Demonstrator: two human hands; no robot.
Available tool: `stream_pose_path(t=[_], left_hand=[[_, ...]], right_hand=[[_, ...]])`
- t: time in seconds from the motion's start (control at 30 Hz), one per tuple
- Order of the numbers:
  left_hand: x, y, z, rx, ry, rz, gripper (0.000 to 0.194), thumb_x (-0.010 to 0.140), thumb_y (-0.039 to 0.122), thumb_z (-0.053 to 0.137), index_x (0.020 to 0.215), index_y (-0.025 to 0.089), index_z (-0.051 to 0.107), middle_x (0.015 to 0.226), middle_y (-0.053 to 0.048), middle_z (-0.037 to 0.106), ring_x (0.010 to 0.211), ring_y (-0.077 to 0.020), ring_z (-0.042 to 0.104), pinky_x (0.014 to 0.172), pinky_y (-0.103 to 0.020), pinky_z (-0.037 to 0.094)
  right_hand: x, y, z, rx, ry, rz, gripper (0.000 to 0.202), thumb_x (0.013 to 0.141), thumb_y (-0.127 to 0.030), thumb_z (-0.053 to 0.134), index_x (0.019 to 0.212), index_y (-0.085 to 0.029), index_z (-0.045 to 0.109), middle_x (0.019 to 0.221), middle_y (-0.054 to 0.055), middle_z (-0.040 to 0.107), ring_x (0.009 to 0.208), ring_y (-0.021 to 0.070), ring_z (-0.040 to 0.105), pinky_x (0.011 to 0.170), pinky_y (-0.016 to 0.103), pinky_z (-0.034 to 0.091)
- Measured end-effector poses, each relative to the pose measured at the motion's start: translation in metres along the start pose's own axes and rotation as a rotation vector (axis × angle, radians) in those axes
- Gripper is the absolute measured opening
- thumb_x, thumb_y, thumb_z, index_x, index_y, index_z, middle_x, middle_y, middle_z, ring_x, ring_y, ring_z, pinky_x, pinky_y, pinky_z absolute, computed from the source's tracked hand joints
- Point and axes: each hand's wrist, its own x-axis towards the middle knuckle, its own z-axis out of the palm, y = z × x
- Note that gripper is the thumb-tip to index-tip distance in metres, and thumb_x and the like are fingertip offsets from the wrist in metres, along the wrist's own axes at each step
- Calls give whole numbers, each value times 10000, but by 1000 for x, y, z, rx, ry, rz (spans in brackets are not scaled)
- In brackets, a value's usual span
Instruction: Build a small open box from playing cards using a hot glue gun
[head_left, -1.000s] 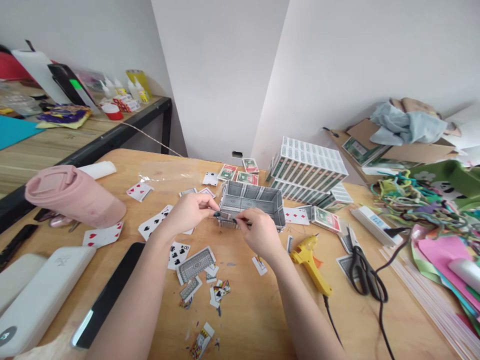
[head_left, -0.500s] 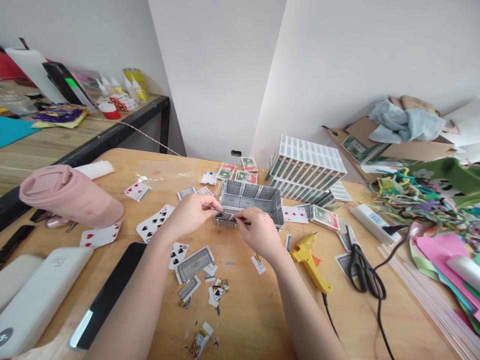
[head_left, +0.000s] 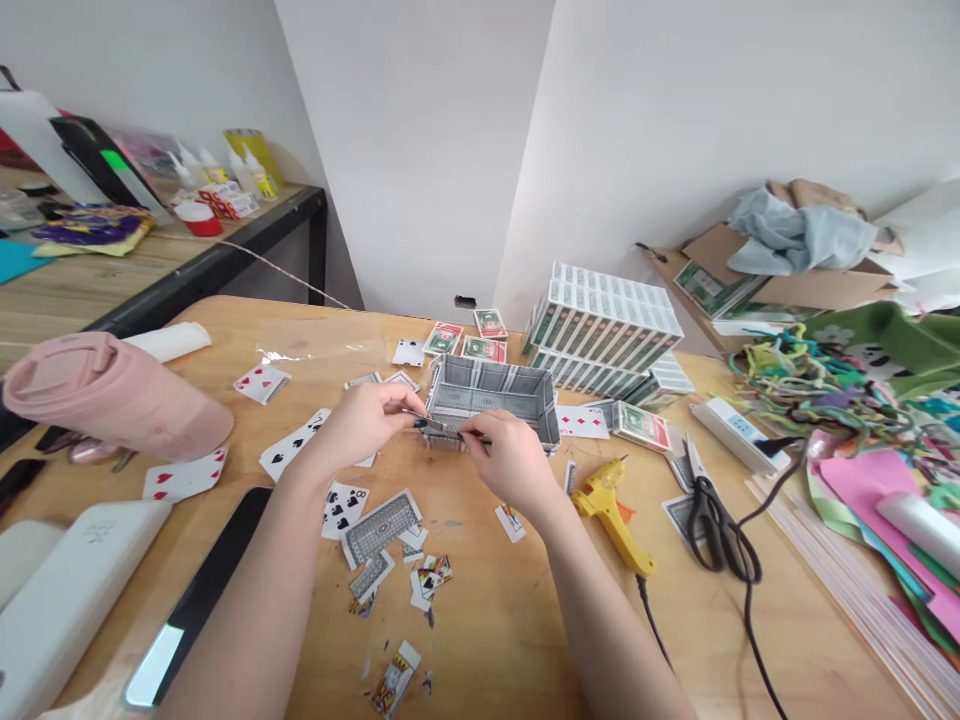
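An open rectangular box point(head_left: 491, 400) made of grey-patterned playing cards stands on the wooden table, hollow side up. At its front left edge, a narrow strip of card point(head_left: 441, 428) stretches between my two hands. My left hand point(head_left: 371, 425) pinches the strip's left end with thumb and fingers. The other end is pinched by my right hand point(head_left: 511, 458), which covers part of the box's front wall. Whether the strip touches that wall I cannot tell. Cut card pieces point(head_left: 382, 528) lie in front of the box.
A yellow glue gun point(head_left: 615, 515) and black-handled scissors point(head_left: 712, 525) lie to the right. Behind the box rises a stack of card packs point(head_left: 607, 325). On the left are a pink tumbler point(head_left: 124, 395), a white power bank point(head_left: 82, 600) and a dark phone point(head_left: 199, 595).
The whole view has shifted, so things sit further left. My hands are slightly further apart, and more of the strip shows between them.
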Motion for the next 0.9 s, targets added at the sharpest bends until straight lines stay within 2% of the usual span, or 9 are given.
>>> stream_pose_path(t=[0.2,0.3,0.47,0.67,0.9], left_hand=[[-1,-6,-1,65,-5,2,117,753,253,596,769,233,711,753,9,724,712,-175,648,646,-278,480],[-1,-9,-2,106,-12,21,143,755,264,588,788,241,726,804,7,734,681,-167,635,609,-276,466],[-3,-4,-4,161,-11,55,172,756,275,582,802,254,747,870,6,749,791,-196,664,698,-295,490],[-6,4,-3,170,-45,23,169,765,276,581,803,267,745,823,21,751,740,-191,665,654,-289,499],[-3,4,6,130,-62,54,165,771,231,572,828,244,726,856,15,752,807,-186,677,734,-279,510]], right_hand=[[0,0,1,-38,1,-12,197,887,-141,524,870,-196,713,873,50,723,829,189,638,682,261,407],[0,-1,1,-68,0,-19,203,891,-140,518,871,-194,713,870,50,723,830,191,635,684,265,404],[0,0,3,-133,11,-64,211,903,-158,508,858,-190,711,868,55,724,826,197,629,708,279,401],[1,1,5,-190,18,-116,224,891,-134,503,816,-200,704,829,49,720,803,192,614,708,285,387],[0,0,2,-123,0,-73,205,860,-120,514,849,-198,703,869,59,715,834,195,621,702,273,409]])
